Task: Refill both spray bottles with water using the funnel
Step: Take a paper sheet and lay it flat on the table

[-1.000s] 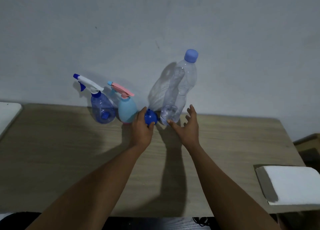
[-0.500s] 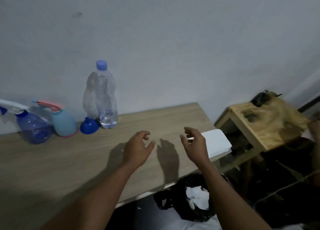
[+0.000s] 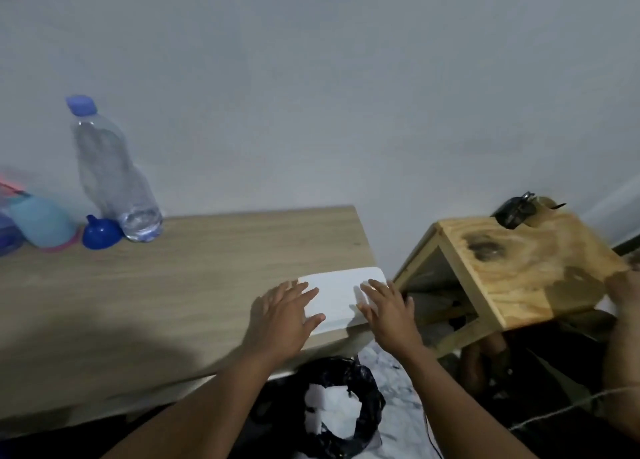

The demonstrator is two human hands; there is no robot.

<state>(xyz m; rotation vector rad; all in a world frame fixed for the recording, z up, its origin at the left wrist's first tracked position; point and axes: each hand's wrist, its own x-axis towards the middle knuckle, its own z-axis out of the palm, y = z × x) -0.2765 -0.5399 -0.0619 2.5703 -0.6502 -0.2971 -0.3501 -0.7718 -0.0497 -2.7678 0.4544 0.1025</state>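
One head-worn wide-angle view, tilted down over the right end of the desk (image 3: 173,302).

The camera looks from above, close to the desk's front right corner, and faces the pale wall (image 3: 346,77) behind it. The person's forearms reach in from the bottom edge, so the left hand (image 3: 280,315) and right hand (image 3: 389,311) lie nearest the lens. The desk's left end runs out of frame.

dark blue spray bottle (image 3: 6,242) mostly cut by left edge, pale blue spray bottle (image 3: 43,223) with trigger cropped
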